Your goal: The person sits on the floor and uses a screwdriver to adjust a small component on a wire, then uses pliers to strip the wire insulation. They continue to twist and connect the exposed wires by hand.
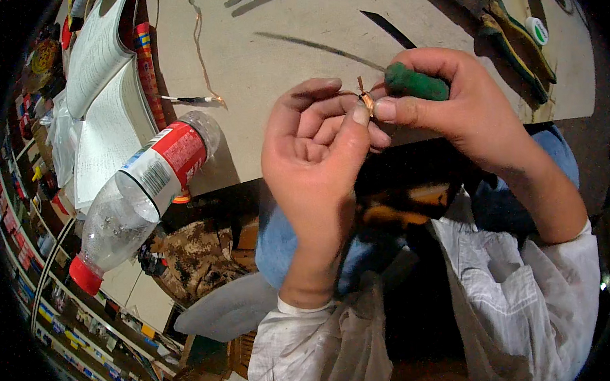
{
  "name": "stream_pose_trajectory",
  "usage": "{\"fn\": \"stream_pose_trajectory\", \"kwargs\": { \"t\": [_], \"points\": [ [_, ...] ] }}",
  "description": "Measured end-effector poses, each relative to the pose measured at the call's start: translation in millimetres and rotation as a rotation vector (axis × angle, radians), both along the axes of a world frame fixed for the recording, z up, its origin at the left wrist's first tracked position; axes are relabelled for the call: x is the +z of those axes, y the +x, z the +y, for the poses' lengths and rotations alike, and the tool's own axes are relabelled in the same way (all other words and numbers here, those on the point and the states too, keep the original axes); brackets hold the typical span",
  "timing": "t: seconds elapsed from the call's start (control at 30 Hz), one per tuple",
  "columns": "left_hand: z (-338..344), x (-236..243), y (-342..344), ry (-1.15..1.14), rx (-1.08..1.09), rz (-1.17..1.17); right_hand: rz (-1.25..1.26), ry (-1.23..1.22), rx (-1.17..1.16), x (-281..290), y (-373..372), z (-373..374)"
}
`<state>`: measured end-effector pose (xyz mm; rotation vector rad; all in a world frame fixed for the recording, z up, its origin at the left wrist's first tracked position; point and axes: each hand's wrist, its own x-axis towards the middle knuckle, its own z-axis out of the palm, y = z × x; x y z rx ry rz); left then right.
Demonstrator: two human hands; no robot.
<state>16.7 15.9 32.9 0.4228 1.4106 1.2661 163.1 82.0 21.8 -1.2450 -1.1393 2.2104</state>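
Observation:
My left hand (pixel 316 139) is closed in a pinch, with thumb and fingertips on a small copper-coloured metal piece (pixel 367 102). A narrow brownish bit sticks up from that piece. Its exact kind is too small to tell. My right hand (pixel 450 95) grips a green-handled screwdriver (pixel 417 82) in its curled fingers, and the long thin shaft points away to the far left. The right thumb and fingertip also touch the copper-coloured piece, so both hands meet there, just above the table's near edge.
A clear plastic bottle (pixel 125 205) with a red cap leans at the left, beside an open book (pixel 111 110). Bare copper wire (pixel 200 48) lies at the far left. Pliers (pixel 516 45) and a dark flat strip (pixel 388 29) rest on the table (pixel 279 62). Packed shelves stand further left.

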Motion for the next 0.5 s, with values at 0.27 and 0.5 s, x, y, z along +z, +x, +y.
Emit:
{"fn": "stream_pose_trajectory", "kwargs": {
  "t": [0.27,0.5],
  "points": [
    [1.2,0.9,-1.2,-0.018,0.04,-0.165,0.146,-0.218,-0.053,-4.2,-0.2,-1.7],
    [2.1,-1.4,1.1,-0.011,0.019,-0.014,-0.094,0.067,-0.012,1.5,-2.0,1.1]
  ]
}}
